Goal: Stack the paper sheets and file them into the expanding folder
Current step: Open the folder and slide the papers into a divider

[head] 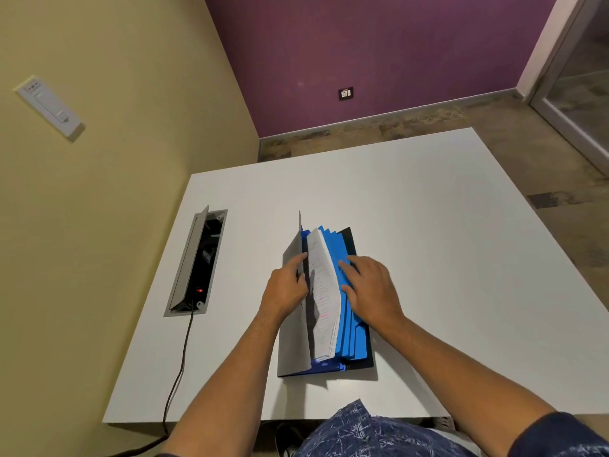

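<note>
Paper sheets (324,291) in expanding folder (357,356) on table (445,258), right of cable box (197,262)

Bare forearms, dark sleeve (560,433), blue patterned garment (369,433)

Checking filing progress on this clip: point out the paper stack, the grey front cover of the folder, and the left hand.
paper stack (324,298): head view, printed face of the top sheet.
grey front cover (291,344): head view, lower part of the flap.
left hand (285,286): head view, back of the hand.

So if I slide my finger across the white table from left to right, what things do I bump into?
Black cable → open power box → grey folder cover → stack of paper sheets → blue dividers.
</note>
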Tool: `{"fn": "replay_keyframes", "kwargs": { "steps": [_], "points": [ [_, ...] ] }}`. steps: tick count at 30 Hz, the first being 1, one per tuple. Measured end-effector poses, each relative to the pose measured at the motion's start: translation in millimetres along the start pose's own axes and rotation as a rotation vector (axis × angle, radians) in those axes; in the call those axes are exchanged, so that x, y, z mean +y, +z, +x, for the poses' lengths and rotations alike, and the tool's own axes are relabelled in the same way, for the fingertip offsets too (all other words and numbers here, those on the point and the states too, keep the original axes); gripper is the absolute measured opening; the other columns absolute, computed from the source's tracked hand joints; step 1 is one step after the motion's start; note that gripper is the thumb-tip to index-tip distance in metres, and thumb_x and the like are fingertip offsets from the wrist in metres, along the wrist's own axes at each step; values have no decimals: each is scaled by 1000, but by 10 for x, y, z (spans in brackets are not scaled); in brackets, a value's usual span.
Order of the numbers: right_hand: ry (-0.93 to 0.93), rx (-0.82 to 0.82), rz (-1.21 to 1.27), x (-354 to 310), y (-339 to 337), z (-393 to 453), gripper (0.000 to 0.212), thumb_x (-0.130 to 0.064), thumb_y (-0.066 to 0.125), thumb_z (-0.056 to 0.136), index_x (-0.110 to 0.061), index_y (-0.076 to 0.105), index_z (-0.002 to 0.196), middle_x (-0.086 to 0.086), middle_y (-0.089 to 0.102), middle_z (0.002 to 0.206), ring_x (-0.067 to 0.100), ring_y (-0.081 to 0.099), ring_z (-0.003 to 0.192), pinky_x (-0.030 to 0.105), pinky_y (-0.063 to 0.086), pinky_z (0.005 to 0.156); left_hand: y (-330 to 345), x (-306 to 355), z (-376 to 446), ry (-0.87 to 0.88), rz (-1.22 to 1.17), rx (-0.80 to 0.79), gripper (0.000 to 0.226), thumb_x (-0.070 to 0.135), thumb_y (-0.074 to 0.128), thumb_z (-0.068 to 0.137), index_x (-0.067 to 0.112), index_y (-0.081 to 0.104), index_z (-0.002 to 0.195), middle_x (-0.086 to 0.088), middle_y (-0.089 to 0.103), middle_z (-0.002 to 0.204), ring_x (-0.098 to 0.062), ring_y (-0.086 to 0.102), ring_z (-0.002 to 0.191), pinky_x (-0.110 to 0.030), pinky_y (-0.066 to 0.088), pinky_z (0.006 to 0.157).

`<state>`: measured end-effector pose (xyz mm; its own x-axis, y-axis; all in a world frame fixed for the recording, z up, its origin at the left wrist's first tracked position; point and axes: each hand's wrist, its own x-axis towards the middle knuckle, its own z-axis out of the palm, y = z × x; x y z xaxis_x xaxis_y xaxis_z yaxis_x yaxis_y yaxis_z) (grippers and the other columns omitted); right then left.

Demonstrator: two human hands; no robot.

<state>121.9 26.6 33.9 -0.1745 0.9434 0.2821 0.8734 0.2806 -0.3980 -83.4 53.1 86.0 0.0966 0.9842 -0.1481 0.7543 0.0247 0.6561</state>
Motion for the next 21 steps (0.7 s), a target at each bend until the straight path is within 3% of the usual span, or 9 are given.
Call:
{"fn": "replay_keyframes", "kwargs": {
  "steps": [2,4,7,9,12,15,18,20,21],
  "points": [
    [218,4,69,50,-5,-91,71,-36,79,88,-15,50,149,10,57,145,29,59,127,47,47,108,20,17,-2,-2,5,-26,53,25,56,103,35,40,152,2,64,132,-11,63,94,-37,63,81],
    [508,-79,289,121,5,-150,74,-41,74,92,-16,41,153,9,57,144,27,63,120,44,54,99,38,41,-10,1,13,-51,57,26,55,103,39,33,155,3,64,130,-11,64,95,-36,63,79],
    [773,-194,650,239,25,-223,48,-36,70,96,-11,60,136,4,73,108,17,71,87,33,61,73,80,100,-29,-12,9,-88,65,28,53,104,42,21,158,5,62,121,-13,66,95,-38,64,77],
    [885,-197,814,297,64,-282,28,-28,68,98,-10,70,119,8,76,90,20,72,73,42,65,70,131,133,-44,-25,8,-108,67,28,54,103,40,18,159,4,62,119,-17,68,97,-41,65,78],
    [1006,-209,913,346,127,-348,14,-19,69,98,-8,72,105,14,78,84,28,78,74,52,66,73,242,150,-56,-62,20,-136,63,30,53,102,32,24,158,2,63,125,-21,69,102,-45,64,82],
    [1052,-190,962,356,164,-356,10,-13,69,98,-5,72,103,14,80,87,28,80,77,52,65,79,368,167,-44,-64,53,-149,55,38,57,99,26,40,150,2,65,128,-18,70,101,-38,63,86],
    [1051,-190,898,346,198,-318,13,-15,69,98,-5,73,106,12,79,93,23,79,79,43,66,81,531,155,-46,-15,153,-174,47,45,63,94,25,55,136,2,69,126,-15,69,102,-27,55,88],
    [1046,-198,818,348,213,-288,15,-18,69,99,-7,74,107,10,78,92,19,78,79,35,65,78,653,105,-79,-19,202,-258,44,45,64,93,25,57,131,0,68,126,-17,66,107,-30,52,93],
    [1040,-201,785,355,215,-274,14,-18,68,99,-8,74,106,7,77,87,14,76,75,27,63,70,704,69,-99,-23,224,-309,44,45,65,92,25,57,130,-1,66,128,-18,65,110,-32,52,97]
  ]
}}
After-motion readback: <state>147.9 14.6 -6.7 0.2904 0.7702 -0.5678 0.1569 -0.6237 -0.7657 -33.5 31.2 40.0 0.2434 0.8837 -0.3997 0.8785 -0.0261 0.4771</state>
